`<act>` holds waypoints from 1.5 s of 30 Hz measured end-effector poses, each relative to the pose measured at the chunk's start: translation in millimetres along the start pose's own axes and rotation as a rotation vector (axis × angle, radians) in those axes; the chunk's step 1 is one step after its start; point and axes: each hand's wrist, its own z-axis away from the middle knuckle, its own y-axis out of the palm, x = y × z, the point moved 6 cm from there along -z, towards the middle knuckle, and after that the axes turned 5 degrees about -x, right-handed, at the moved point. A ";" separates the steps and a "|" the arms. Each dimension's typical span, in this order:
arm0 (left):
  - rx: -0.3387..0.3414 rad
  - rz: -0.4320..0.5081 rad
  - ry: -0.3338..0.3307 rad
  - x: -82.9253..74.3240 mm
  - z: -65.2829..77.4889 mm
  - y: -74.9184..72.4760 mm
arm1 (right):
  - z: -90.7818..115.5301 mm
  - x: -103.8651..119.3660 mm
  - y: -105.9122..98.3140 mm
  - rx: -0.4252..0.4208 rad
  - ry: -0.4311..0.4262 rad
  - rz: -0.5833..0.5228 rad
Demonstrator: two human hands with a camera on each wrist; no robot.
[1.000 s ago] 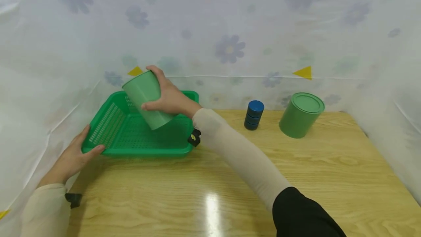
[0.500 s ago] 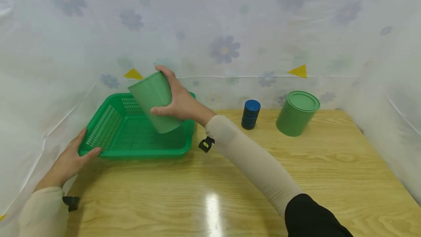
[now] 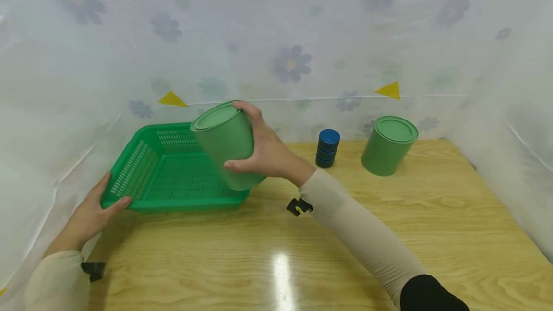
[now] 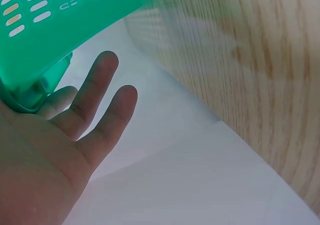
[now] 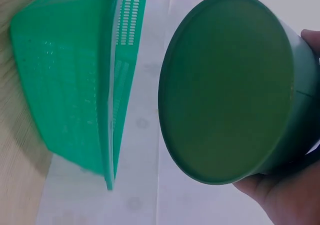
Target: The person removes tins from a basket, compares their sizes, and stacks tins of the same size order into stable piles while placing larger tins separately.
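My right hand [image 3: 270, 152] grips a light green lidded can [image 3: 222, 145] round its side, thumb in front and fingers over the far side. The can is tilted, lid up, over the right end of a green plastic basket [image 3: 186, 204]. In the right wrist view the can's round bottom [image 5: 227, 90] faces the camera, apart from the basket's rim. My left hand [image 3: 88, 217] holds the basket's near left corner, thumb on the rim and fingers outside. The left wrist view shows several of its fingers [image 4: 92, 92] spread beside the basket wall; the thumb is hidden there.
A second green lidded can [image 3: 389, 147] stands upright at the back right of the wooden table [image 3: 345, 234]. Left of it stands a small dark blue cylinder [image 3: 328, 149] with ridges. White flowered sheeting [image 3: 294, 23] closes off the back and sides, with yellow triangles [image 3: 389, 90] on it.
The right hand has carried the can rightward and slightly down, from over the basket's middle to its right end. The can's lid has come into view. The left hand keeps its hold.
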 end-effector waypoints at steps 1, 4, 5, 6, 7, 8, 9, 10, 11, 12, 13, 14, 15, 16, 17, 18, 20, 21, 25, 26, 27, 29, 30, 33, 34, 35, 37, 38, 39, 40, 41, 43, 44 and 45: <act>0.000 -0.003 0.000 0.5 0.3 -0.8 | 4.7 0.1 -3.7 -0.009 0.004 0.010; 0.002 -0.016 -0.010 3.3 2.5 -3.8 | 19.3 1.8 -14.6 -0.037 0.012 0.004; 0.004 -0.021 -0.015 4.5 3.4 -4.6 | 24.6 2.1 -18.0 -0.046 0.014 0.002; 0.002 -0.026 -0.017 5.5 4.2 -5.7 | 30.1 2.4 -21.2 -0.056 0.013 -0.001; 0.003 -0.029 -0.020 6.7 5.1 -6.7 | 35.6 2.7 -24.2 -0.064 0.011 -0.009; 0.004 -0.032 -0.024 7.6 5.7 -7.6 | 41.1 3.0 -27.0 -0.071 0.007 -0.016; 0.006 -0.033 -0.025 8.1 6.2 -8.3 | 46.4 3.6 -30.0 -0.079 -0.003 -0.020; 0.008 -0.031 -0.026 8.5 6.6 -8.8 | 51.8 3.8 -33.1 -0.090 -0.013 -0.018; 0.011 -0.028 -0.026 8.7 6.9 -9.2 | 57.0 4.1 -36.3 -0.101 -0.024 -0.013; 0.012 -0.024 -0.025 8.9 7.2 -9.6 | 61.9 4.6 -39.4 -0.113 -0.034 -0.008; 0.013 -0.022 -0.025 8.9 7.6 -10.1 | 66.4 5.0 -42.3 -0.125 -0.045 -0.004; 0.013 -0.021 -0.023 8.8 7.9 -10.7 | 70.9 5.2 -45.1 -0.140 -0.053 0.016; 0.016 -0.018 -0.021 9.0 8.3 -11.2 | 75.3 5.4 -47.8 -0.155 -0.061 0.030; 0.019 -0.016 -0.023 9.2 8.8 -11.8 | 79.7 5.5 -50.6 -0.172 -0.065 0.046; 0.023 -0.013 -0.023 9.5 9.3 -11.9 | 84.0 5.8 -53.3 -0.184 -0.070 0.050; 0.028 -0.011 -0.027 9.9 9.7 -12.0 | 88.2 5.9 -56.0 -0.197 -0.074 0.050; 0.043 -0.008 -0.036 10.6 10.3 -11.6 | 97.0 6.6 -62.3 -0.220 -0.079 0.048; 0.046 -0.007 -0.042 10.7 10.4 -11.4 | 101.3 6.8 -65.6 -0.228 -0.083 0.034; 0.062 -0.008 -0.059 11.2 10.3 -11.0 | 118.0 8.2 -81.1 -0.253 -0.103 0.018; 0.060 -0.009 -0.058 11.1 10.1 -11.3 | 122.1 7.7 -85.3 -0.259 -0.110 0.025; 0.060 -0.013 -0.058 11.3 9.9 -11.6 | 126.7 7.1 -89.6 -0.263 -0.117 0.032; 0.057 -0.015 -0.053 11.6 9.5 -12.2 | 136.2 5.1 -98.4 -0.280 -0.132 0.056; 0.051 -0.018 -0.047 11.7 9.3 -12.9 | 141.5 3.5 -102.7 -0.289 -0.131 0.068; 0.048 -0.012 -0.036 12.4 9.0 -14.0 | 160.2 -1.3 -116.3 -0.326 -0.123 0.108; 0.050 -0.008 -0.034 12.8 9.1 -14.0 | 167.1 -3.2 -120.9 -0.340 -0.115 0.121; 0.053 -0.008 -0.034 13.2 9.4 -14.1 | 174.1 -5.0 -125.7 -0.356 -0.103 0.139; 0.065 -0.005 -0.042 14.5 10.3 -13.7 | 187.2 -8.4 -135.1 -0.384 -0.086 0.166; 0.068 -0.005 -0.046 15.2 11.0 -13.7 | 193.4 -10.2 -139.8 -0.396 -0.077 0.181; 0.068 -0.008 -0.050 15.9 11.9 -14.0 | 198.8 -11.9 -144.3 -0.409 -0.067 0.190; 0.068 -0.013 -0.053 16.6 12.9 -14.5 | 204.0 -14.0 -148.7 -0.424 -0.055 0.202; 0.069 -0.018 -0.057 17.4 13.8 -15.2 | 209.0 -15.7 -152.8 -0.436 -0.045 0.211; 0.068 -0.027 -0.061 18.8 15.4 -16.5 | 218.4 -18.7 -160.6 -0.461 -0.021 0.216; 0.065 -0.030 -0.061 19.1 15.9 -17.1 | 223.1 -20.2 -164.3 -0.476 -0.009 0.218; 0.067 -0.030 -0.062 19.6 16.2 -17.5 | 227.5 -21.7 -168.0 -0.494 0.008 0.216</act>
